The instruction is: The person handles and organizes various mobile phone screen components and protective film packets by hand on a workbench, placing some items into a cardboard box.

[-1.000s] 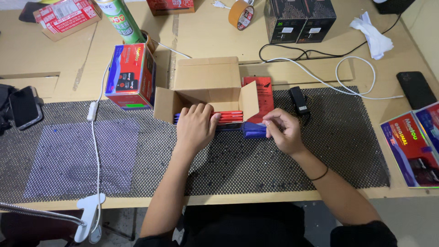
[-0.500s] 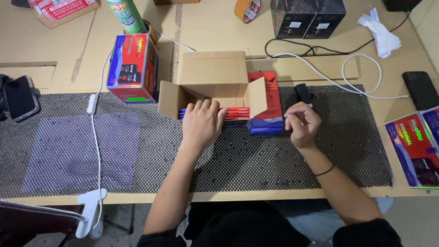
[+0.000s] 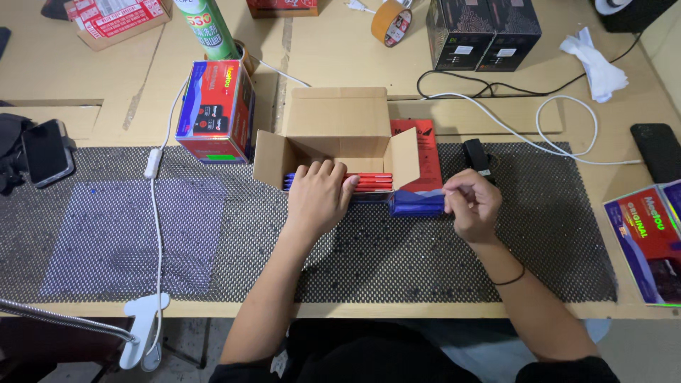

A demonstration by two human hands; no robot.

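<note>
Fingers (image 3: 328,170) of your left hand (image 3: 317,201) lie side by side, nearly flat, pressing on the red packs (image 3: 369,182) that fill the open mouth of the cardboard box (image 3: 339,124), likely to keep them from sliding back out. Your right hand (image 3: 471,206) is curled, its fingertips (image 3: 450,191) gathered at the near corner of a blue and red pack (image 3: 418,195) lying just beside the box's right flap; whether they truly pinch it you cannot tell from here. Both hands rest on the dark mesh mat (image 3: 213,234), which probably stops things slipping on the table (image 3: 333,42).

Close to your right hand lies a small black adapter (image 3: 477,152), its white cable (image 3: 567,113) looping away behind. A larger red and blue box (image 3: 215,110) stands just left of the carton, with a green spray can (image 3: 208,28) beyond it. Farther back sit a roll of tape (image 3: 391,23) and two black boxes (image 3: 484,32). One phone (image 3: 46,150) lies at the far left edge, another phone (image 3: 656,150) at the right. Nothing stands between your hands and the carton.
</note>
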